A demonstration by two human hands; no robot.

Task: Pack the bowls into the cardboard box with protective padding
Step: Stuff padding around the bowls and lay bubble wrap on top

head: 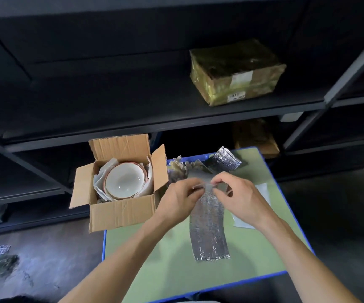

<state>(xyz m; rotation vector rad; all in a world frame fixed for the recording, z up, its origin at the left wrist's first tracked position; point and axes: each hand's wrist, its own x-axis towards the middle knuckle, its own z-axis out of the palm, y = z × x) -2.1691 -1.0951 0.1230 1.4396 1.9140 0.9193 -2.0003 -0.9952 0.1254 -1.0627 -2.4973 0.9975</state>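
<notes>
The bowls (124, 179) are already sitting inside the box (122, 212), stacked one in another, though I cannot tell how many. White paper (99, 183) is lying around them, between the stack and the box walls. Nothing is covering the top bowl, and the four flaps are standing open. So I judge the task is well over half done: what is left is a layer on top of the bowls, and perhaps closing the flaps.

A strip of silver padding (209, 228) is hanging down to the table (176, 270), just right of the box. The left hand (180, 194) and the right hand (240, 196) are both pinching its top edge, fingers narrow and close together, as if opening or spreading it.

The box is standing at the far left corner of the table. Behind the hands, more silver pieces (227, 159) are lying, and a white sheet (261, 191) is lying to the right. A wrapped parcel (235, 72) is resting on the dark shelf (111, 101) behind.
</notes>
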